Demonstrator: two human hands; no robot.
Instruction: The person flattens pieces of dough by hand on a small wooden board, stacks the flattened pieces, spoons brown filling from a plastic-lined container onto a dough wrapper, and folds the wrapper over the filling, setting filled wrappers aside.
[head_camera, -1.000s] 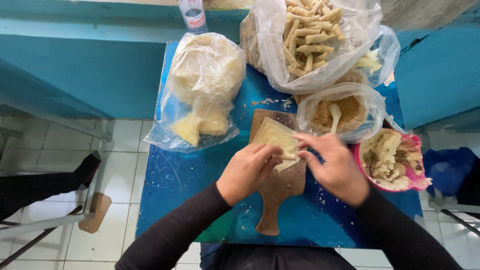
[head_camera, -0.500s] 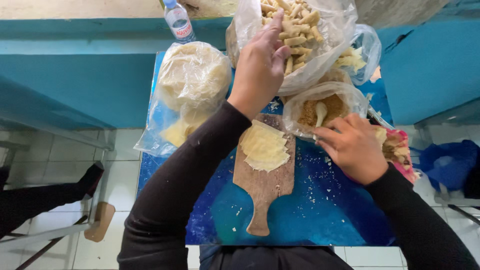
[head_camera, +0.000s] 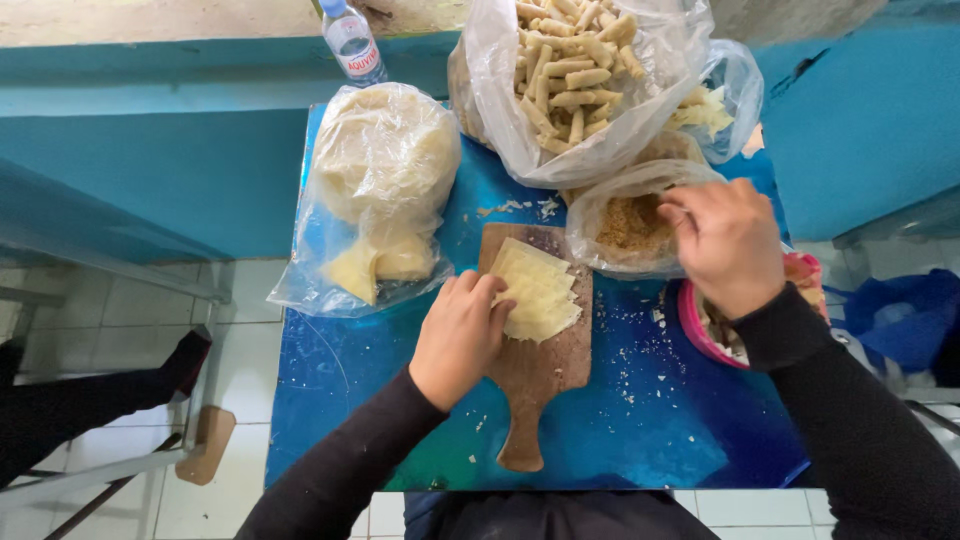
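My left hand rests on the left side of a wooden paddle board, its fingers touching a stack of pale thin dough sheets lying on the board. Over the rim of a clear bag of brown crumbly filling hovers my right hand, fingers bent toward the bag's opening; whether it holds anything is hidden. A pink bowl sits partly under that wrist.
On the blue table stand a large bag of rolled pastry sticks, a bag of pale dough sheets at the left and a plastic bottle at the back. A person's leg and a chair leg are at the lower left.
My left hand has come back from the bag of rolled sticks to the dough on the board. My right hand has moved up to the filling bag.
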